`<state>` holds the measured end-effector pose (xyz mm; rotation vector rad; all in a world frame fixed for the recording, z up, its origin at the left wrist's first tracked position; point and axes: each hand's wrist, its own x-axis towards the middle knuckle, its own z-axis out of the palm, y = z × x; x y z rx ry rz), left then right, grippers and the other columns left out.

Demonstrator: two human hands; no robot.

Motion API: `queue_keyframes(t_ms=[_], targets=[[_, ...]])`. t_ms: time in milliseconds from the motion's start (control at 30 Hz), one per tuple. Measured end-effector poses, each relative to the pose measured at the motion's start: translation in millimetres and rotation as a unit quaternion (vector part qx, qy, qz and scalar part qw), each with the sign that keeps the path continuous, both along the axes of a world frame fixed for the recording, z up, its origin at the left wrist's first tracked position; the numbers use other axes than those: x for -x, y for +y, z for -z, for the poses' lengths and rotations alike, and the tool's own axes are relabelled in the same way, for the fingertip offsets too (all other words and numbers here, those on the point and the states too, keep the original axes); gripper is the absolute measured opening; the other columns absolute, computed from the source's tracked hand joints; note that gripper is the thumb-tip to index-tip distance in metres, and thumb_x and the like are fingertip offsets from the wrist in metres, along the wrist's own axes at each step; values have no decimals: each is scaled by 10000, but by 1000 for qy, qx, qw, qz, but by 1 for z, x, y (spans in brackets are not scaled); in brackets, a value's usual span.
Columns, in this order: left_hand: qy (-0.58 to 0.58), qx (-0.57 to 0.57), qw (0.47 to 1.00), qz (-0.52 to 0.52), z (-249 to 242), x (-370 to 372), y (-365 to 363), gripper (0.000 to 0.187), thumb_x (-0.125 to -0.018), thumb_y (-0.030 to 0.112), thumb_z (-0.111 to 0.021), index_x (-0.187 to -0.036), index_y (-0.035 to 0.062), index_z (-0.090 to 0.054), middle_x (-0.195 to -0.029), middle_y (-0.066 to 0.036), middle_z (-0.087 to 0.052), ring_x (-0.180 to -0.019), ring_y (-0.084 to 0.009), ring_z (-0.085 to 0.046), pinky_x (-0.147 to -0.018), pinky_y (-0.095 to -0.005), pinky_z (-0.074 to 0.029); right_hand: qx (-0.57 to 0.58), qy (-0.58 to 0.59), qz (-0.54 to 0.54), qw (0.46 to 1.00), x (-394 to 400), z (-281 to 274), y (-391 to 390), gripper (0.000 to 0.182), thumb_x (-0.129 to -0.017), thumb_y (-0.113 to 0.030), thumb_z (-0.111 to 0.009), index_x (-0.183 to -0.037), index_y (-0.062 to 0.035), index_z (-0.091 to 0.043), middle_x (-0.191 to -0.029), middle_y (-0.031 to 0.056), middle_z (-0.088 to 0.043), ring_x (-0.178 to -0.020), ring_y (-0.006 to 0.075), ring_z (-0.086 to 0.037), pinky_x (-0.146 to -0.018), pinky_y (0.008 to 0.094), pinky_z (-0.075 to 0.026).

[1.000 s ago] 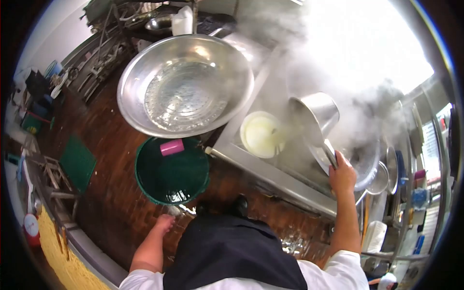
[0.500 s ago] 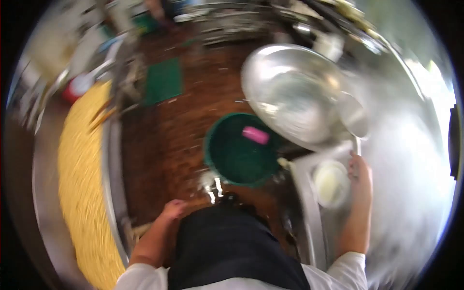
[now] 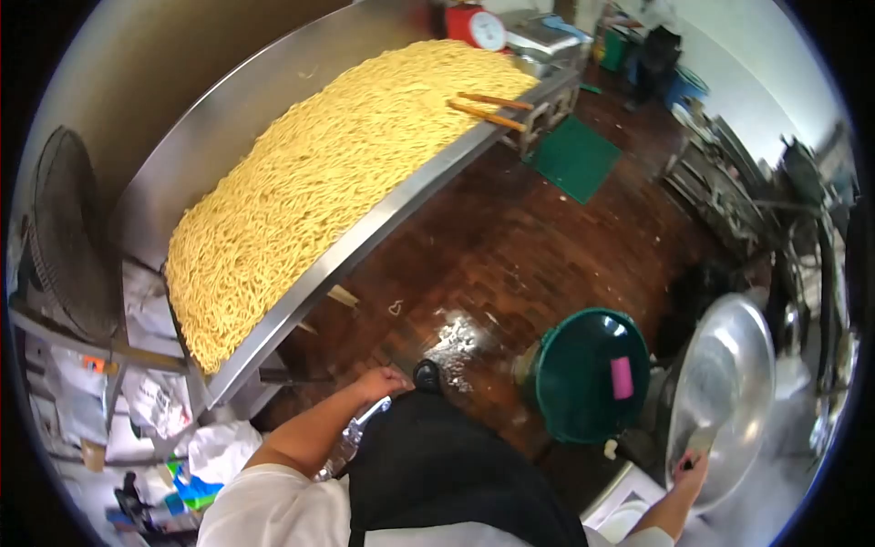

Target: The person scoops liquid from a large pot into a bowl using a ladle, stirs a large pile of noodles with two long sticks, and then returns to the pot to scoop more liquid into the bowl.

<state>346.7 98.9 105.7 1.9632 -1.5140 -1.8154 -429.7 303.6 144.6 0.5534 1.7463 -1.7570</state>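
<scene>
My right hand [image 3: 690,469] is closed around the handle of a metal ladle [image 3: 702,439] at the near edge of a large, tilted metal basin [image 3: 725,392]. The ladle's bowl is hard to make out against the basin. My left hand [image 3: 381,384] hangs by my black apron with its fingers loosely extended, holding nothing I can see. Close under its forearm is a shiny, clear or metallic object [image 3: 351,436], partly hidden. A green tub [image 3: 547,387] with a pink object [image 3: 621,377] inside stands on the floor left of the basin.
A long metal trough [image 3: 365,239] on the left holds a heap of yellow noodles [image 3: 310,182]. Wooden sticks [image 3: 488,115] lie across its edge, near a red scale [image 3: 474,27]. A fan [image 3: 77,232] stands at far left. A green mat [image 3: 577,159] lies on the wet brick floor.
My view has swung left, bringing the whole noodle trough into sight. My right hand has gone from holding the ladle upright beside the basin to the basin's near edge. My left hand stays by the apron.
</scene>
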Motion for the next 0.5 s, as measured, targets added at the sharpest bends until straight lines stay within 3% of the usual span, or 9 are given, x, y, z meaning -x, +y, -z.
queue_keyframes(t_ms=[33, 67, 100, 133, 200, 300, 367, 400, 500], targets=[[2, -1, 1000, -16, 3, -9, -1, 347, -823, 354, -664, -1028, 74, -661, -838, -23, -649, -734, -128, -571, -677, -268, -471, 15, -7, 4, 1000, 4, 0, 6, 255, -820, -342, -633, -948, -136, -554, -847, 67, -591, -704, 188, -598, -519, 278, -504], [-16, -6, 1000, -25, 6, -18, -5, 324, -827, 350, -659, -1002, 78, -670, -836, -18, -650, -725, -122, -571, -674, -269, -472, 4, 198, -188, 962, 24, 14, 46, 251, -829, -343, -629, -903, -110, -571, -816, 74, -598, -660, 199, -589, -575, 302, -513], [-34, -9, 999, -32, 9, -28, -11, 303, -831, 346, -654, -977, 82, -680, -835, -12, -652, -716, -117, -570, -671, -270, -473, -2, 390, -361, 847, 43, 29, 66, 264, -838, -344, -625, -858, -84, -588, -785, 82, -605, -616, 209, -580, -631, 326, -521], [-31, -7, 999, -43, 12, -36, -16, 303, -831, 346, -654, -977, 82, -680, -835, -12, -652, -716, -117, -570, -671, -270, -473, 4, 393, -369, 842, 40, 28, 36, 264, -838, -344, -625, -858, -84, -588, -785, 82, -605, -616, 209, -580, -631, 326, -521], [63, 23, 990, -120, 19, -48, -30, 282, -829, 307, -650, -955, 58, -688, -785, -36, -659, -723, -115, -585, -636, -272, -477, -182, 553, -270, 767, 27, 19, -28, 284, -845, -320, -624, -933, -51, -595, -878, 103, -619, -724, 229, -599, -714, 324, -512], [68, -40, 990, -121, 17, -56, -76, 321, -849, 354, -630, -1037, 95, -654, -824, -8, -637, -719, -90, -555, -632, -265, -471, -438, 710, -63, 548, 13, -2, -116, 339, -855, -283, -624, -1046, -2, -607, -1018, 134, -640, -887, 259, -627, -840, 320, -498], [106, -17, 989, -106, 2, -48, -118, 340, -857, 368, -622, -1059, 96, -643, -811, 1, -620, -720, -85, -549, -613, -249, -457, -384, 644, -201, 630, -64, -21, -215, 393, -879, -228, -588, -1187, 15, -564, -1182, 149, -596, -1090, 263, -564, -946, 337, -433], [137, 1, 986, -93, -6, -40, -139, 359, -865, 382, -614, -1081, 96, -632, -799, 10, -604, -720, -81, -543, -593, -234, -443, -232, 620, -201, 722, -132, -38, -270, 381, -872, -207, -593, -1185, 10, -565, -1181, 149, -596, -1103, 255, -555, -976, 349, -410], [210, 32, 974, -76, -25, 0, -215, 451, -887, 435, -578, -1179, 91, -585, -919, -8, -606, -802, -90, -558, -610, -244, -444, -73, 594, -395, 697, -269, -58, -417, 283, -856, -100, -611, -1112, 20, -604, -1096, 123, -629, -985, 216, -592, -894, 305, -455]])
